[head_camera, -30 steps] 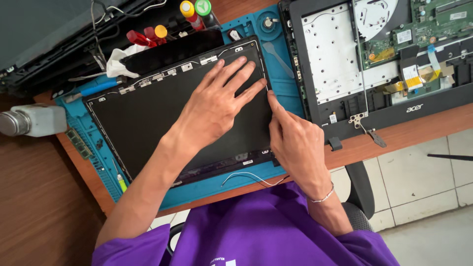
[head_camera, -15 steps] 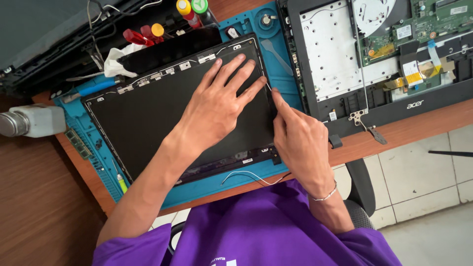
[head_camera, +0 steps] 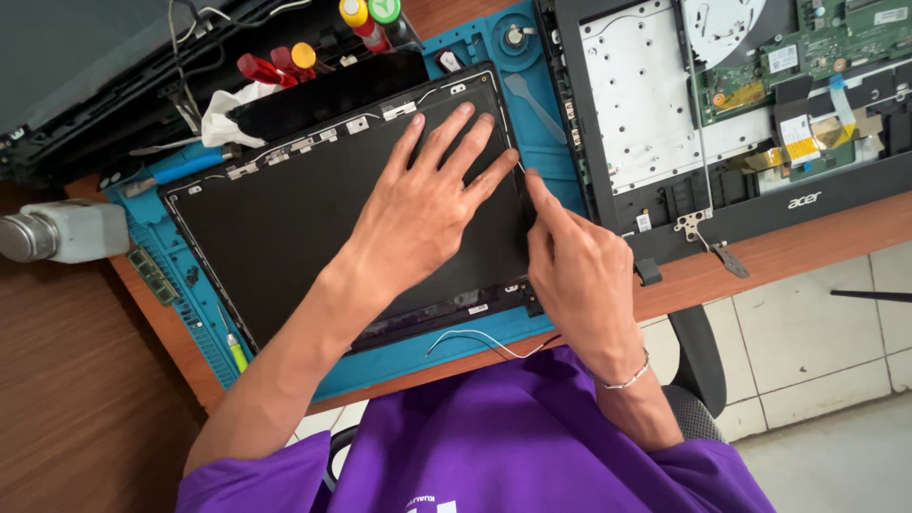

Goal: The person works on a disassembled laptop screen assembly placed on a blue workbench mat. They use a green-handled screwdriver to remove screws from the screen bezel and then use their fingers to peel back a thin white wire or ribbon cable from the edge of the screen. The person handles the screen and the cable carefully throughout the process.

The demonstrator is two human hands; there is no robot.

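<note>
Two hands work on a black laptop screen panel (head_camera: 313, 228) that lies flat on a blue work mat (head_camera: 456, 347) at the near edge of a wooden table (head_camera: 85, 380). Since half a second ago little has changed: the left hand (head_camera: 427, 204) has stayed spread on the panel, and the right hand (head_camera: 579, 275) has kept its place at the panel's right edge, its forefinger now stretched a little straighter along that edge. The left hand lies palm down, fingers fanned wide toward the far right corner, holding nothing, its forearm crossing the panel from the near left. The right hand is loosely curled, forefinger pointing far along the rim, the other fingers folded; whether it pinches a small tool I cannot tell. Room is tight on the right, where an opened laptop base (head_camera: 722, 123) with bare circuit boards sits just beside the mat. On the far side, screwdrivers (head_camera: 285, 62) with red and yellow handles and a white tissue (head_camera: 228, 114) crowd the panel's edge. A thin white wire (head_camera: 475, 337) lies on the mat near the person's purple shirt (head_camera: 494, 446).
</note>
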